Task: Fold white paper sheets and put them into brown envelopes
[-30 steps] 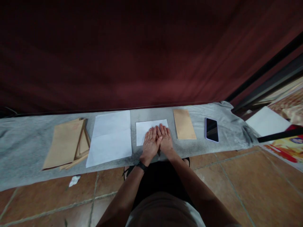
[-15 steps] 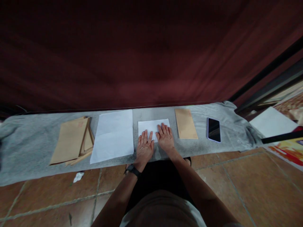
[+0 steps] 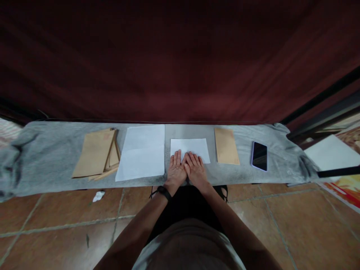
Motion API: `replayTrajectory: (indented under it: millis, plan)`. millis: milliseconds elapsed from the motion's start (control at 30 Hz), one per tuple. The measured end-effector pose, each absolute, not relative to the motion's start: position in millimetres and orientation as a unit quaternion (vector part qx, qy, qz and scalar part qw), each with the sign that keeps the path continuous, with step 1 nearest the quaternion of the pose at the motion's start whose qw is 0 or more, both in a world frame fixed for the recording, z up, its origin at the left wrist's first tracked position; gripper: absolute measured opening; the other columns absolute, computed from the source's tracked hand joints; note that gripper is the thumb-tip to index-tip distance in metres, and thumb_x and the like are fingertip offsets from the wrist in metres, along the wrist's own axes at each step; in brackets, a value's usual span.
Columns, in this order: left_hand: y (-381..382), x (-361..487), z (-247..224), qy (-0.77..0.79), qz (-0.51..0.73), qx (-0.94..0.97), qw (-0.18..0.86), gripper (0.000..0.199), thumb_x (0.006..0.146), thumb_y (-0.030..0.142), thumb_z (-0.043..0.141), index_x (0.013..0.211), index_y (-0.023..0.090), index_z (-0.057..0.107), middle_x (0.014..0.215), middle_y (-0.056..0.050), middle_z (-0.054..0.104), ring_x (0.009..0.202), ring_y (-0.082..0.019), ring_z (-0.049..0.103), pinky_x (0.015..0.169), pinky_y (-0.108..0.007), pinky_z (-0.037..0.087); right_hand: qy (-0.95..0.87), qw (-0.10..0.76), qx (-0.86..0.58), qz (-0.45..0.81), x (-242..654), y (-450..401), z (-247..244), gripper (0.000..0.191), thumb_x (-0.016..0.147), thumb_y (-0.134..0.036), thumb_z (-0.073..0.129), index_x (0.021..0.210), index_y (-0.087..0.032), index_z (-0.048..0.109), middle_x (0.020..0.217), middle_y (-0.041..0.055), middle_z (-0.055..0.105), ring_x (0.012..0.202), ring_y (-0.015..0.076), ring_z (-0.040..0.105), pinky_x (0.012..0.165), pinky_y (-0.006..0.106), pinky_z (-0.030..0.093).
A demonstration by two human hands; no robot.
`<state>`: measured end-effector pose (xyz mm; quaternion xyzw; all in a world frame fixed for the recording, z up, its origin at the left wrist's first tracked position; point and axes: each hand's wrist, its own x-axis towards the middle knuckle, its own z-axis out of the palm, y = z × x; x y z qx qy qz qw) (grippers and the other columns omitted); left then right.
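Note:
A folded white paper [image 3: 191,144] lies on the narrow surface covered with grey cloth [image 3: 56,150]. My left hand [image 3: 176,170] rests flat on its near edge, fingers stretched out. Beside it my right hand [image 3: 195,168] also lies flat on the paper, and the two hands touch at the thumbs. Larger white sheets [image 3: 142,153] are left of my hands. A single brown envelope [image 3: 226,146] lies to the right of the folded paper.
Several brown envelopes [image 3: 94,153] are stacked at the left. A phone [image 3: 259,156] lies at the right. Dark red cloth [image 3: 168,75] hangs behind the surface. A crumpled white scrap [image 3: 98,195] is on the tiled floor.
My hands have come together until they touch, both nearer the paper's front edge. The camera view has shifted slightly, so the items on the cloth appear further right.

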<state>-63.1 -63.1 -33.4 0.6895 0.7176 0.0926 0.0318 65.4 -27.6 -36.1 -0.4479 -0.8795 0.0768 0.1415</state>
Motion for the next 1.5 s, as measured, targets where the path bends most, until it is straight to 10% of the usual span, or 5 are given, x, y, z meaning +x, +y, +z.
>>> replayTrajectory:
  millis: [433,967,1500]
  plan:
    - [-62.2,-53.6,-33.9,0.745,0.108,0.658,0.024,0.058,0.101,0.031,0.039,0.158,0.023,0.031,0.167,-0.012,0.023,0.155,-0.029,0.015,0.123,-0.055,0.02,-0.844,0.178,-0.506,-0.009,99.9,-41.8,-47.1,0.056,0.106,-0.041,0.04,0.153,-0.011,0.04,0.158,0.0181,0.041,0.146,0.0273,0.038,0.12,0.047,0.03]
    - [-82.1,-61.0,-36.1,0.77,0.151,0.619,-0.027,0.063,0.103,0.035,0.038,0.151,-0.005,0.034,0.159,-0.027,0.033,0.151,-0.033,0.03,0.123,-0.049,0.026,-0.815,0.212,-0.539,-0.025,110.2,-45.6,-58.1,0.065,0.105,-0.045,0.038,0.155,-0.002,0.034,0.157,0.0238,0.04,0.146,0.0319,0.039,0.118,0.049,0.033]
    - [-42.2,-42.3,-41.8,0.711,0.142,0.688,0.017,0.059,0.104,0.034,0.03,0.154,0.003,0.032,0.163,-0.019,0.03,0.154,-0.027,0.021,0.125,-0.048,0.024,-0.808,0.221,-0.546,-0.017,108.3,-46.1,-60.1,0.062,0.104,-0.04,0.039,0.155,-0.004,0.034,0.157,0.0221,0.041,0.146,0.0314,0.039,0.118,0.049,0.031]
